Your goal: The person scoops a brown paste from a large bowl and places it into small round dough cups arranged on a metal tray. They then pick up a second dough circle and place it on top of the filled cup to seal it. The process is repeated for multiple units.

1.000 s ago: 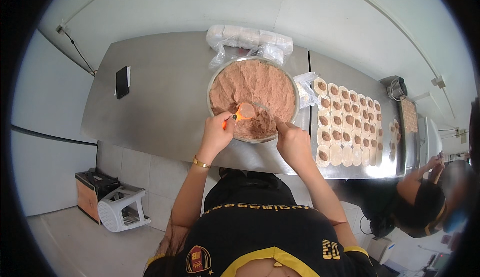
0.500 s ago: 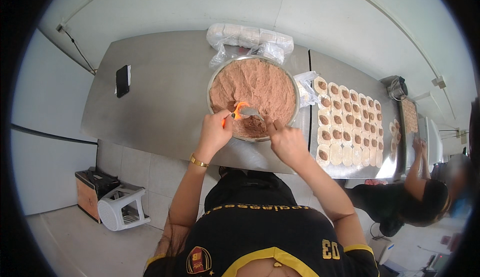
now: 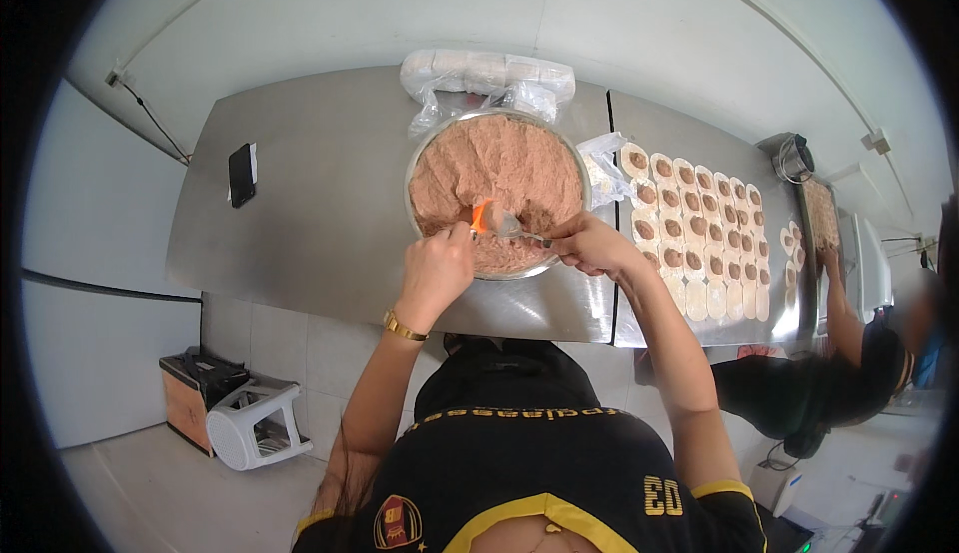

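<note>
In front of me on the steel table stands a wide metal bowl [image 3: 411, 185] heaped with pinkish-brown minced filling [image 3: 494, 165]. My left hand [image 3: 441, 265] is closed at the bowl's near left part, gripping a small orange tool [image 3: 481, 216] whose exact kind I cannot make out. From the near right rim, my right hand [image 3: 596, 243] grips the handle of a metal spoon [image 3: 507, 226]. The spoon's bowl lies above the filling, against or very near the orange tool; whether they touch is unclear. A hollow shows in the filling around them.
Rows of pale dough wrappers [image 3: 696, 300], most topped with filling, cover the table on the right. Plastic-wrapped stacks [image 3: 486, 71] lie behind the bowl. A black phone [image 3: 242, 175] rests far left. At far right, another person's arm [image 3: 837, 305] reaches to a tray [image 3: 821, 215].
My right hand has shifted right and slightly up, bringing the spoon flatter across the bowl. The left hand and orange tool have tilted more upright. The other person's arm has moved nearer the tray.
</note>
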